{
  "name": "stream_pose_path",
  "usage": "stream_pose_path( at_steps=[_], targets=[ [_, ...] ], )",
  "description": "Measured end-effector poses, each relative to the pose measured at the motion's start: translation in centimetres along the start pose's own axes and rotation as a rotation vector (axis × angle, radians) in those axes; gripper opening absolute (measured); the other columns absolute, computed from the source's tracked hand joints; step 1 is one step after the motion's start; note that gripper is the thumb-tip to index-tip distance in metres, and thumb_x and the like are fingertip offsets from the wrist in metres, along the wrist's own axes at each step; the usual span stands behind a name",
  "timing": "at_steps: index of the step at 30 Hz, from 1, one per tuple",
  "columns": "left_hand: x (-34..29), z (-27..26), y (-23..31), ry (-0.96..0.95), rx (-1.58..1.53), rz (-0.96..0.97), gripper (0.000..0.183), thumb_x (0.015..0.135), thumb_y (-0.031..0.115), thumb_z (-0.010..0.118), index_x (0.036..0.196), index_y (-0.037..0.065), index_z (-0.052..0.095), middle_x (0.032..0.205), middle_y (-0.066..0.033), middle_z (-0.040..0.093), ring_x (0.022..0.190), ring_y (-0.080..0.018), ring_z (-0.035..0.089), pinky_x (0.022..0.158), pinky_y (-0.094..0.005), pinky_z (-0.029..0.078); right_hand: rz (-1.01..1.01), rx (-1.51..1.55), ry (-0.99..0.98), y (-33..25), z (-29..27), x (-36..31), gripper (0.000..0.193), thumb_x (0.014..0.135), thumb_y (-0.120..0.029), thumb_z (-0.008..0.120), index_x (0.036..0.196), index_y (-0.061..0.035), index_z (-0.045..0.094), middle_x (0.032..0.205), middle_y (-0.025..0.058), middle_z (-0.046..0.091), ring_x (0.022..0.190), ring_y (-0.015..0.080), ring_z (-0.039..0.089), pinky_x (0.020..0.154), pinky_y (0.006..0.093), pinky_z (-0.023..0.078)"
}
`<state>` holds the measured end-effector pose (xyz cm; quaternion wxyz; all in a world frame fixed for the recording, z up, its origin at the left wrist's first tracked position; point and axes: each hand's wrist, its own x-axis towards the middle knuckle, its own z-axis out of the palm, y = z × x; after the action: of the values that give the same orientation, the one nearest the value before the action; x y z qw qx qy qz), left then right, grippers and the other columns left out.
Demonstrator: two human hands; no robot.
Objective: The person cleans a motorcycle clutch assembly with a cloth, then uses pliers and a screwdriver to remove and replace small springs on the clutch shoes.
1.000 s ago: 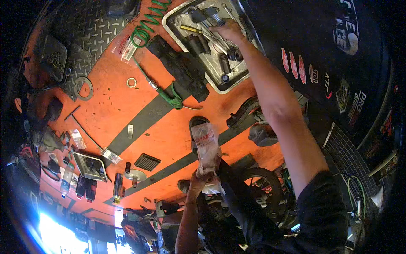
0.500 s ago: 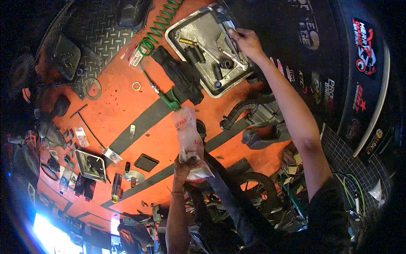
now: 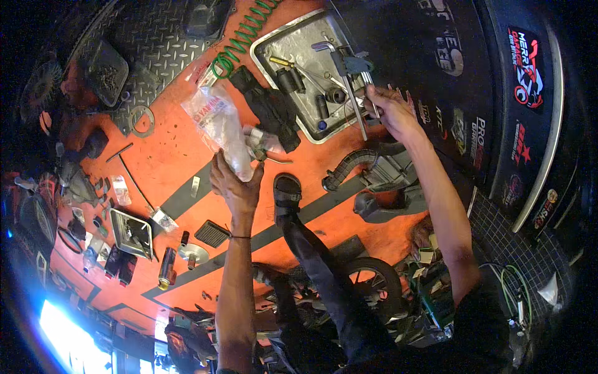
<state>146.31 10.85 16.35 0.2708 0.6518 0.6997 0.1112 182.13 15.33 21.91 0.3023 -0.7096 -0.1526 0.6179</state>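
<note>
My left hand (image 3: 237, 187) is closed on the near end of a clear plastic bag (image 3: 215, 121) with red print. The bag is held above the orange floor; what lies inside cannot be made out clearly. Just right of the bag, a smaller clear packet (image 3: 265, 138) and part of a green air gun (image 3: 258, 151) show, partly covered. My right hand (image 3: 395, 115) grips a set of L-shaped hex keys (image 3: 353, 93) in a blue-grey holder (image 3: 358, 64). These keys hang over the right side of a metal tray (image 3: 305, 34), which bears sockets (image 3: 289, 81) and a yellow-handled screwdriver (image 3: 282, 61).
A black cloth bundle (image 3: 265, 106) lies against the tray, near a coiled green hose (image 3: 249, 34). A ribbed black duct with its box (image 3: 380, 168) sits to the right. Further left are a T-handle wrench (image 3: 134, 181), a filter (image 3: 212, 234) and a spray can (image 3: 167, 269).
My left hand has moved forward and left with the plastic bag. My right hand has drawn the hex keys nearer and to the right, and they now fan out from the holder.
</note>
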Motion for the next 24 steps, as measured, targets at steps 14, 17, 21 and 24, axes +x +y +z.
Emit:
stream_pose_path(
  at_steps=[14, 17, 21, 24],
  targets=[
    [-1.1, 1.0, 15.0, -0.473, -0.745, 0.263, 0.009, 0.087, 0.005, 0.067, 0.092, -0.002, 0.068, 0.079, -0.0195, 0.066, 0.076, -0.0271, 0.066, 0.068, -0.0331, 0.051, 0.129, 0.613, -0.323, 0.6, 1.5, -7.3, 0.033, 0.097, -0.032, 0.062, 0.102, 0.0003, 0.066, 0.066, -0.0036, 0.041, 0.062, 0.0095, 0.037, 0.058, 0.0265, 0.033],
    [-0.5, 0.9, 14.3, -0.612, -0.746, 0.044, 0.014, 0.089, 0.001, 0.062, 0.101, -0.002, 0.068, 0.091, -0.0158, 0.073, 0.083, -0.0228, 0.070, 0.073, -0.0323, 0.054, 0.156, 0.546, -0.189, 0.9, 1.4, -5.7, 0.035, 0.099, -0.034, 0.060, 0.104, 0.0005, 0.065, 0.064, -0.0046, 0.040, 0.061, 0.0082, 0.036, 0.058, 0.0255, 0.033],
    [-0.9, 2.1, 9.6, -0.579, -0.760, -0.247, 0.013, 0.086, -0.005, 0.059, 0.095, -0.002, 0.068, 0.082, -0.0091, 0.070, 0.070, -0.0151, 0.063, 0.064, -0.0276, 0.050, 0.173, 0.369, -0.085, 0.9, 2.3, -1.3, 0.039, 0.101, -0.034, 0.057, 0.112, 0.0018, 0.066, 0.066, -0.0055, 0.042, 0.064, 0.0061, 0.039, 0.057, 0.0235, 0.033],
    [-1.8, 2.4, 5.1, -0.419, -0.753, -0.190, 0.008, 0.092, 0.003, 0.062, 0.095, 0.000, 0.068, 0.078, -0.0053, 0.065, 0.071, -0.0095, 0.059, 0.062, -0.0251, 0.047, 0.054, -0.113, -0.036, -0.4, 3.8, 3.0, 0.039, 0.100, -0.038, 0.058, 0.108, -0.0023, 0.071, 0.070, -0.0047, 0.049, 0.062, 0.0084, 0.043, 0.060, 0.0252, 0.037]
  ],
)
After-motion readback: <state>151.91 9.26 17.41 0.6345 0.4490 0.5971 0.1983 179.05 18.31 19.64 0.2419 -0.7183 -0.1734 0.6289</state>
